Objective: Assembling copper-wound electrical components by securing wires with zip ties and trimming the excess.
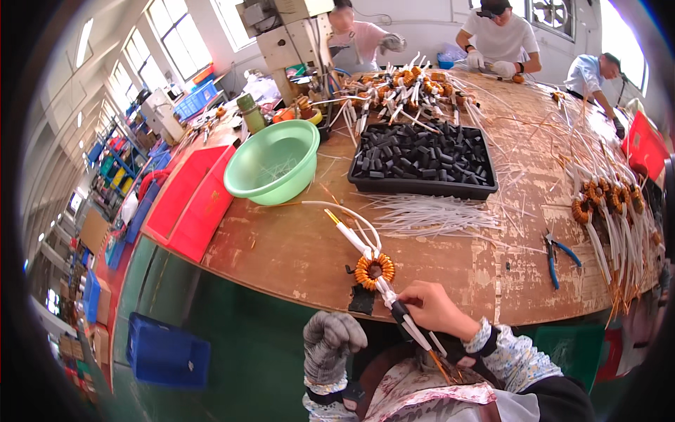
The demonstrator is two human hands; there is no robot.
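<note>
A toroidal coil wound with copper wire lies at the table's near edge, with white-sleeved leads reaching away from it. More sleeved leads run from the coil toward my body, ending in bare copper ends. On these near leads sits a black sleeve. My right hand, bare, pinches at this sleeve with thumb and fingers. Left of the leads, off the table's edge, my left hand wears a grey glove. Its fingers are curled closed, and their inside is hidden.
A black tray of short black sleeves stands beyond the coil, with loose white tubes before it. A green basin is at left, blue-handled pliers and finished coils at right. Co-workers work across the table.
</note>
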